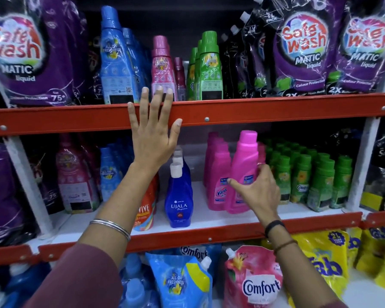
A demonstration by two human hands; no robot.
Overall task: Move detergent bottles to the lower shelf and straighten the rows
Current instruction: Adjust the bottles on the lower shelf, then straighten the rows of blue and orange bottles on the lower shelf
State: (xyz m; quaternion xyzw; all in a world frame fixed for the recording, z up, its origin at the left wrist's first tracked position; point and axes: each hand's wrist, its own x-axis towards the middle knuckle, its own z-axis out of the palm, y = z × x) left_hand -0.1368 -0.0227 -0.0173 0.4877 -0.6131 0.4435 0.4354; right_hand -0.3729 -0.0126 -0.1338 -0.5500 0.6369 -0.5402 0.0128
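Observation:
My left hand [153, 127] is raised flat against the red front rail of the upper shelf [253, 112], fingers spread, its fingertips in front of a pink bottle [161, 65] up there. My right hand [257, 192] is on the lower shelf [209, 218], wrapped around the front pink Vanish bottle [245, 165], which stands slightly tilted at the head of a pink row [217, 170]. A blue Ujala bottle [179, 196] stands just left of it. Blue [112, 58] and green bottles [210, 67] share the upper shelf.
Purple Safe Wash pouches [302, 47] fill both ends of the upper shelf. Rows of small green bottles [309, 176] stand right of the pink row. Comfort refill pouches [251, 278] and yellow packs [329, 261] sit on the bottom shelf.

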